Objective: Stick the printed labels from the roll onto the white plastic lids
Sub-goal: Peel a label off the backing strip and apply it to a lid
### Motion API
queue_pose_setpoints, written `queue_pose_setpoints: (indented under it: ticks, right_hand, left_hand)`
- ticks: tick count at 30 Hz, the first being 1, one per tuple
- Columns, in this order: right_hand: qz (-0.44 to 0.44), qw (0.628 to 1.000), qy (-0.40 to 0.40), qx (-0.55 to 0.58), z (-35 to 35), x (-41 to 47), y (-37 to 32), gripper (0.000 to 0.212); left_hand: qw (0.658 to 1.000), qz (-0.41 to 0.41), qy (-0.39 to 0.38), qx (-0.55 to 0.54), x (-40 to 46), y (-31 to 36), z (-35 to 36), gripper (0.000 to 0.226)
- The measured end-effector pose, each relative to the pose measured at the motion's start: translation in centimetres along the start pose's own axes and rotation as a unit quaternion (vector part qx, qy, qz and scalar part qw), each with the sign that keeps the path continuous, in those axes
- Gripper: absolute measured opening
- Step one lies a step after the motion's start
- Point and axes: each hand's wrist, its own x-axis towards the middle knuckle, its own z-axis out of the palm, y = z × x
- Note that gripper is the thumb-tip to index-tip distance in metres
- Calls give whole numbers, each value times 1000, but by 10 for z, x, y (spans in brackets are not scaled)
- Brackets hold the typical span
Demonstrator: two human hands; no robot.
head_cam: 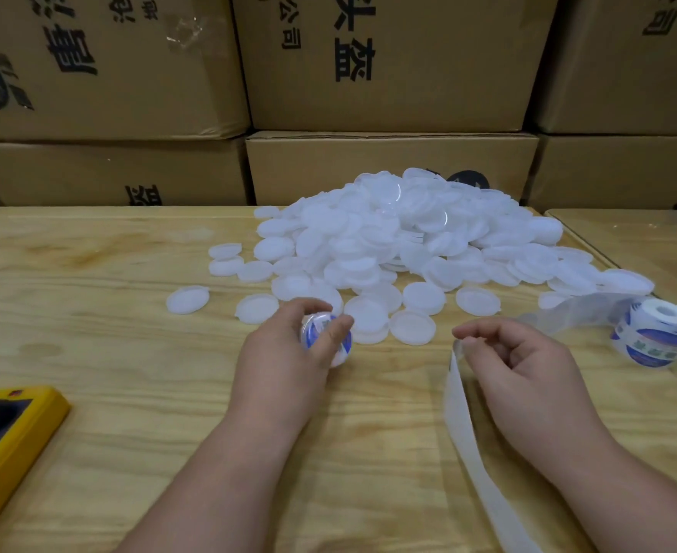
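Note:
My left hand (289, 353) grips a white lid (327, 337) with a blue printed label on it, thumb lying across the top. My right hand (516, 365) pinches the white backing strip (462, 425), which trails toward the table's near edge. The label roll (658, 337), printed blue and white, stands at the right with translucent strip running from it toward my right hand. A large pile of white plastic lids (400, 237) covers the middle of the wooden table, with single lids (412, 327) lying just beyond my fingers.
A yellow-framed device (14, 429) lies at the table's near left edge. Stacked cardboard boxes (388, 165) with black print form a wall behind the table (109, 313). A second table surface (640, 241) adjoins at the far right.

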Motion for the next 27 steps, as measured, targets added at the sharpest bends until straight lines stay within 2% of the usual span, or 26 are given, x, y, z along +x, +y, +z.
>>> queue_pose_setpoints:
  ticks: [6, 12, 13, 15, 18, 20, 24, 27]
  right_hand:
    - [-23, 1000, -7, -8, 1, -3, -1, 21]
    - [-24, 999, 24, -10, 0, -2, -2, 4]
    - [-26, 999, 23, -16, -1, -2, -2, 6]
    - [-28, 999, 12, -25, -2, -3, -2, 17]
    - [-18, 999, -15, -36, -1, -4, -2, 30]
    - [-21, 999, -18, -46, -1, -4, -2, 34]
    - [-38, 997, -15, -72, -1, -4, -1, 32]
    - [-56, 994, -11, -90, -1, -6, -3, 33]
  left_hand:
    - [988, -30, 10, 154, 7, -10, -10, 32]
    - [973, -71, 38, 216, 11, -15, -22, 51]
    - [970, -75, 47, 227, 12, -15, -22, 53]
    - [970, -58, 62, 230, 12, -12, -18, 52]
    - [970, 36, 65, 231, 10, -5, -8, 48]
    - [974, 94, 30, 204, 6, -1, -1, 49]
    - [962, 170, -118, 181, -5, 0, 18, 56]
    - [950, 178, -162, 201, -7, -1, 24, 41]
